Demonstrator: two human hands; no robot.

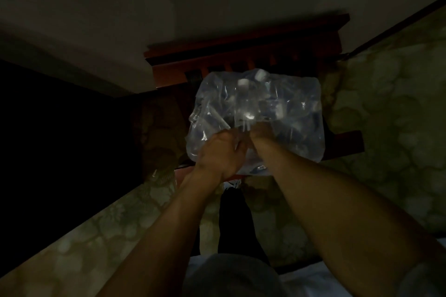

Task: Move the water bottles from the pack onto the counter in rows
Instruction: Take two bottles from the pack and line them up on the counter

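Observation:
A pack of water bottles (284, 113) wrapped in clear plastic film sits on a dark wooden surface in the middle of the dim head view. White caps (243, 83) show through the film near its far edge. My left hand (218, 152) grips the film at the pack's near side, fingers curled into it. My right hand (259, 134) meets it at the same spot and pinches the film beside the left; its fingers are partly hidden in the dark.
A reddish wooden chair or rail (243, 55) stands just behind the pack. Patterned floor (386, 103) spreads to the right and lower left. A dark wall area (60, 140) fills the left. My dark-clothed leg (235, 219) is below the pack.

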